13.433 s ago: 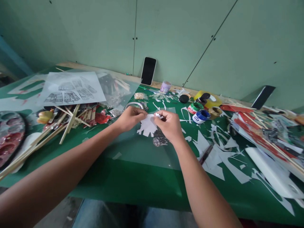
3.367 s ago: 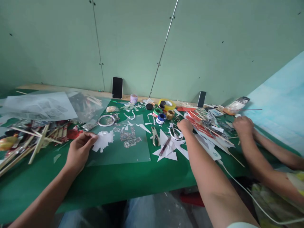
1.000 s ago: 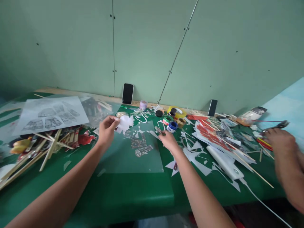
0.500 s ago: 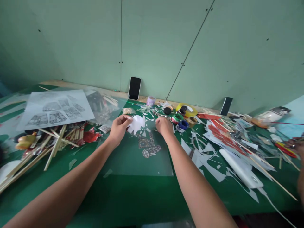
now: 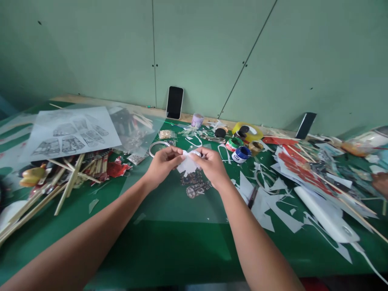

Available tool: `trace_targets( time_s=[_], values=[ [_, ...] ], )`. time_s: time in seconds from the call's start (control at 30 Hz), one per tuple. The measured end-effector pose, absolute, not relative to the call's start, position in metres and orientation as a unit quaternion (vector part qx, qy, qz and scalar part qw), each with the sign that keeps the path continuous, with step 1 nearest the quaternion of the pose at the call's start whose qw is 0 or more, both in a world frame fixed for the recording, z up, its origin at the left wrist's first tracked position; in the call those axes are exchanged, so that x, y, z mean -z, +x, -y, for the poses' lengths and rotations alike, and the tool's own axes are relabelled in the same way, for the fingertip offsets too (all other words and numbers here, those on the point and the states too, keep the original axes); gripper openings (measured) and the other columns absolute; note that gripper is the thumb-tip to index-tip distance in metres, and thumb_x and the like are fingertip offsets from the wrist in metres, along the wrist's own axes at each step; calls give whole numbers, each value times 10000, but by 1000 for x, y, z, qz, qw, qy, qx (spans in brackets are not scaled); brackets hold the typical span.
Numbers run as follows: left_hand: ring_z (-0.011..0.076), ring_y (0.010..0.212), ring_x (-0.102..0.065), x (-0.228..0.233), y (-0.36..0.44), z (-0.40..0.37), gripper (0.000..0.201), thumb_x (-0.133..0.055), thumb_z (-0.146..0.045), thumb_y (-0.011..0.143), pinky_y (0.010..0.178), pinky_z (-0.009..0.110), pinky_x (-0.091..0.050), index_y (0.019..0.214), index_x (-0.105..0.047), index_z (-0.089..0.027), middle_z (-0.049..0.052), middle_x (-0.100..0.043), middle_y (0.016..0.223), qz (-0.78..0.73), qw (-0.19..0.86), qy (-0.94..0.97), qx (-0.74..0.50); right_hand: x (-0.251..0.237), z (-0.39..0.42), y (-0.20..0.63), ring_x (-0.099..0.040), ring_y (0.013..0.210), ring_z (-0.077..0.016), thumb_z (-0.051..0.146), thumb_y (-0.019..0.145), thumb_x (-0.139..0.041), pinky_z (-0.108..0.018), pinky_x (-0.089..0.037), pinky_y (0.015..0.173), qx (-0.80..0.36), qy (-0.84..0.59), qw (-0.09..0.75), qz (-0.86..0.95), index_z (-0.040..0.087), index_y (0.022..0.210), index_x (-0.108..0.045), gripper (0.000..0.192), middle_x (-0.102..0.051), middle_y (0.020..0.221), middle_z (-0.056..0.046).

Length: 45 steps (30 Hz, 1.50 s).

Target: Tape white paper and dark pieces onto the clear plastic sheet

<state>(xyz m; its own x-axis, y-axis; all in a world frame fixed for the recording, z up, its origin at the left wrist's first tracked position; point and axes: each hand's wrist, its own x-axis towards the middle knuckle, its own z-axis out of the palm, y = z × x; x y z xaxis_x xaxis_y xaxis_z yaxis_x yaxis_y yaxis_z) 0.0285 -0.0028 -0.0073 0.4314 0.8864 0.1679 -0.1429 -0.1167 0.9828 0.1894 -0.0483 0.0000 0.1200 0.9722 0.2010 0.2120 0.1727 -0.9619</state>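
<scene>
Between my two hands is a small white paper cutout (image 5: 187, 165) with a notched lower edge. My left hand (image 5: 165, 163) pinches its left side between thumb and fingers. My right hand (image 5: 212, 163) is closed on its right side, thumb pressed over the paper. Just below lie patterned paper cutouts (image 5: 197, 189) on a clear plastic sheet (image 5: 169, 212). A roll of tape (image 5: 158, 148) sits behind my left hand, and a small bag of beads (image 5: 166, 134) is farther back. Scissors (image 5: 214, 139) lie behind my right hand.
Paint jars (image 5: 241, 154) and a yellow tape roll (image 5: 257, 131) stand back right. Paper scraps (image 5: 285, 212), a white power strip (image 5: 327, 214) and a co-worker's hand (image 5: 380, 184) are right. Wooden sticks (image 5: 71, 182) and a printed sheet (image 5: 75, 131) lie left. A phone (image 5: 175, 103) leans on the wall.
My right hand has moved left from near the scissors and now grips the paper cutout together with my left hand. The view has shifted slightly.
</scene>
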Motion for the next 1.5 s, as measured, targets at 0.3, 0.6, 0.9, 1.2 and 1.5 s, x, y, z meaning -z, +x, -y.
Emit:
trace_targets(
  time_s=[0.3,0.6,0.9,1.2,1.5],
  values=[
    [87,543,-439,9,28,10,321,-783,-402,649,526,217,-356,666,-581,-154,-25,-518,583,-306,603,610,-413,-2,52,193,-425,567,-86,444,741,-700,-236,-337,534,-406,-496,544,541,183,811,-665,273,-538,653,22],
    [80,535,-437,13,26,10,320,-788,-397,633,528,217,-349,680,-612,-134,-21,-539,592,-335,595,592,-429,-3,54,190,-436,578,-98,441,765,-691,-254,-353,546,-431,-485,506,569,202,1022,-627,357,-571,706,12],
    [70,502,-428,12,24,12,287,-758,-357,636,487,203,-316,638,-599,-119,-22,-525,553,-362,543,652,-386,-6,56,185,-330,516,-82,435,824,-572,-239,-250,486,-297,-548,464,630,181,590,-506,351,-378,530,45],
    [117,573,-533,15,25,8,283,-748,-382,644,553,235,-400,674,-644,-120,23,-624,642,-403,554,618,-385,-4,58,185,-521,642,-141,274,865,-504,-274,-430,612,-41,-515,535,668,196,790,-652,184,-639,770,-43],
    [100,556,-509,15,24,9,285,-748,-366,632,555,224,-395,725,-657,-112,7,-610,638,-358,567,632,-389,1,55,192,-617,742,-169,239,861,-545,-282,-458,615,-97,-509,451,727,200,836,-727,188,-699,822,-53]
  ],
)
